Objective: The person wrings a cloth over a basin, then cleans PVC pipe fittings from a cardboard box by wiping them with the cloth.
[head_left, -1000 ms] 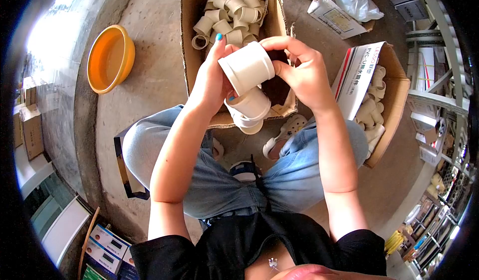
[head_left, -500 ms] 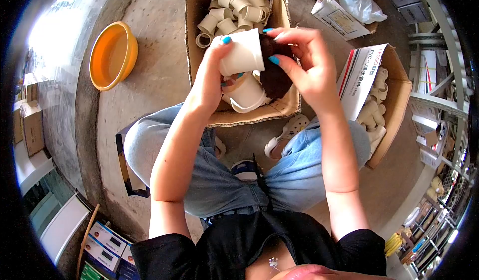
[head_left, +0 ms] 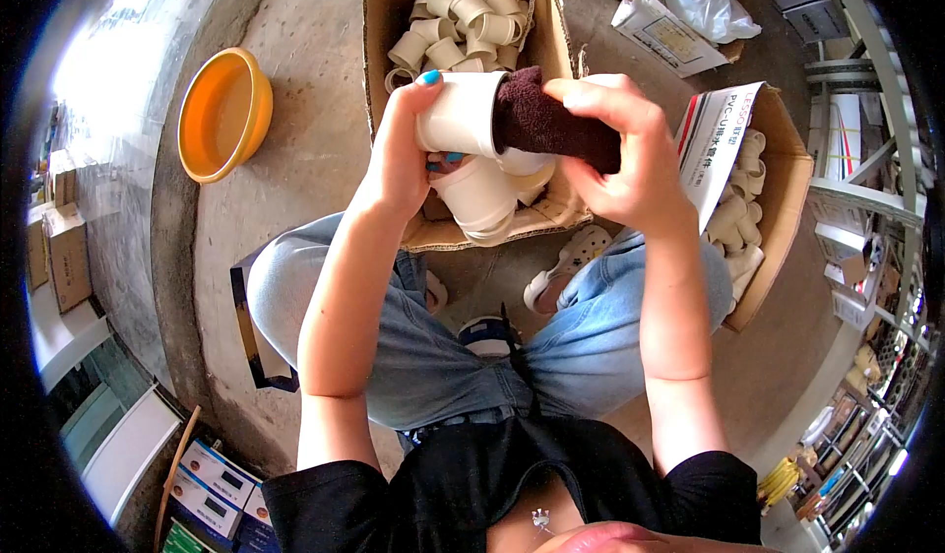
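Observation:
My left hand (head_left: 399,149) is closed around a white PVC pipe fitting (head_left: 455,115), thumb on top and fingers underneath. A dark brown cloth (head_left: 546,120) is bunched in my right hand (head_left: 630,144), pinched between thumb and fingers. Its left end touches the rim of the fitting's right-hand opening; whether any of it reaches inside is hard to see. Just below, another white tubular part (head_left: 477,198) shows; I cannot tell whether it belongs to the same fitting. All this is over the near end of an open cardboard box (head_left: 472,238).
Many cream pipe elbows (head_left: 472,9) fill the box's far end. On the right stands a second carton (head_left: 778,248) of fittings. An orange basin (head_left: 224,115) sits on the floor at left. Behind are a white carton (head_left: 669,36) with a plastic bag (head_left: 714,1) on it.
The fitting has shifted slightly left and down in my left hand. My right hand has moved right and down, and the cloth now stretches from it to the fitting's opening.

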`<state>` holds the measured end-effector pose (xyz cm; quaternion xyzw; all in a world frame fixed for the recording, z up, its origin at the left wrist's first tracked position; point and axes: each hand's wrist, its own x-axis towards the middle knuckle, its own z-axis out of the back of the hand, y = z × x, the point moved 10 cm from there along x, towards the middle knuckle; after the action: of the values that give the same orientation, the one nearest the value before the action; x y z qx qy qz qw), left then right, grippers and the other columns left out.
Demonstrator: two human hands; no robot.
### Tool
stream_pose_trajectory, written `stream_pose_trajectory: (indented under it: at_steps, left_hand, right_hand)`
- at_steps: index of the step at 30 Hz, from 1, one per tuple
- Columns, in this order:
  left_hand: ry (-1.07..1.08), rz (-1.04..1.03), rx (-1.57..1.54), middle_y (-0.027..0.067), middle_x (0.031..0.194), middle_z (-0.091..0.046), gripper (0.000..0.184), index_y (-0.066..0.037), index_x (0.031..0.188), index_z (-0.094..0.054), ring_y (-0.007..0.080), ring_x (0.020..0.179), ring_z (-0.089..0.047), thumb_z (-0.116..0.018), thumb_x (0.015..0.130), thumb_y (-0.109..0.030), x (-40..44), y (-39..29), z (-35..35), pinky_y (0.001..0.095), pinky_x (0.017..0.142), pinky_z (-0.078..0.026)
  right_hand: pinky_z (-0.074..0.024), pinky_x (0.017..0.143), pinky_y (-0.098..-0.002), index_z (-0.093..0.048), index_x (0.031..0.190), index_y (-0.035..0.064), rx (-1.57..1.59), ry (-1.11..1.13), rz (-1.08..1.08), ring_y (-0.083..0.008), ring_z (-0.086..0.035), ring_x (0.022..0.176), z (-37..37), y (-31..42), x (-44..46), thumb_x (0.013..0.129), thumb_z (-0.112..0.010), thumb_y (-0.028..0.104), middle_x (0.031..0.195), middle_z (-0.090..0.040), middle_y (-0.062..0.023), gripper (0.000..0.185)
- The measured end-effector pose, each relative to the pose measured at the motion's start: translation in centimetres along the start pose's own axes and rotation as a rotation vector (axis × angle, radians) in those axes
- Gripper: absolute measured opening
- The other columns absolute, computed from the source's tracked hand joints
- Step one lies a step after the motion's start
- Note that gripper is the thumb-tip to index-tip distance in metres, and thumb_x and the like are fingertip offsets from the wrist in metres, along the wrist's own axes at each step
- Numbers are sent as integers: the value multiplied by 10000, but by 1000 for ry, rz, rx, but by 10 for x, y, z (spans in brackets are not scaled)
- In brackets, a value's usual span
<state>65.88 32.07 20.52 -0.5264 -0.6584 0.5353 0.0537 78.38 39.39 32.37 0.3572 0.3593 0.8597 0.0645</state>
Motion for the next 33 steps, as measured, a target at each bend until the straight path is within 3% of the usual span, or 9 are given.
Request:
stream_pose_trajectory:
  at_steps: [3, 5, 10, 14, 20, 25, 29, 33]
  left_hand:
    - [32, 17, 29, 32, 757, -596, 404, -88, 926, -569, 117, 654, -556, -453, 792, -451, 3, 4, 4, 233, 564, -411]
    - [37, 39, 26, 35, 759, -595, 411, -83, 928, -570, 120, 665, -562, -451, 796, -453, 1, 5, 3, 239, 575, -421]
    - [-8, -3, 11, 41, 802, -594, 409, -73, 943, -563, 118, 689, -555, -459, 805, -444, -2, 1, 3, 243, 599, -427]
    - [-1, -22, 44, 43, 848, -584, 402, -80, 973, -540, 113, 734, -549, -473, 810, -441, -8, -2, 0, 247, 618, -428]
    - [58, -213, 230, 17, 807, -525, 412, -74, 963, -480, 88, 738, -486, -555, 788, -440, -1, -14, 1, 233, 622, -395]
    - [136, -395, 354, 30, 822, -503, 459, -40, 990, -456, 90, 764, -465, -676, 729, -346, -8, -30, -11, 230, 669, -401]
    - [226, -520, 490, 51, 874, -510, 535, -33, 1041, -432, 122, 811, -482, -713, 682, -313, -14, -39, -23, 253, 734, -419]
    - [333, -630, 608, 95, 949, -522, 642, -36, 1097, -405, 168, 863, -514, -760, 611, -259, -26, -45, -38, 281, 770, -427]
  right_hand:
    - [-438, 795, -362, -572, 1005, 87, -236, 45, 269, -261, -541, 919, -1, 22, 6, 649, -632, -11, 1062, -542, -90, 375]
    - [-438, 797, -357, -612, 1027, 138, -312, 47, 234, -264, -520, 947, -7, 23, 5, 683, -636, 38, 1090, -506, -90, 359]
    - [-426, 813, -353, -602, 1056, 129, -223, 137, 68, -271, -506, 950, -27, -2, 2, 690, -617, 52, 1067, -496, -88, 374]
    - [-419, 806, -365, -583, 1070, 116, -310, 168, 96, -277, -501, 935, -33, 2, 2, 678, -625, 82, 1069, -488, -91, 396]
    - [-418, 810, -368, -569, 1038, 75, -217, 159, -96, -291, -514, 909, -39, -12, -3, 639, -656, 78, 1030, -510, -108, 408]
    - [-428, 833, -374, -559, 1024, 10, 3, 197, -298, -327, -552, 892, -36, -25, -6, 606, -684, 66, 942, -573, -152, 440]
    - [-464, 752, -296, -581, 980, -39, 258, 200, -528, -177, -596, 773, -37, -36, -12, 621, -692, 76, 854, -621, -146, 393]
    - [-460, 716, -252, -596, 961, -45, 500, 235, -662, -87, -551, 743, -34, -43, -19, 611, -703, 78, 830, -633, -73, 385]
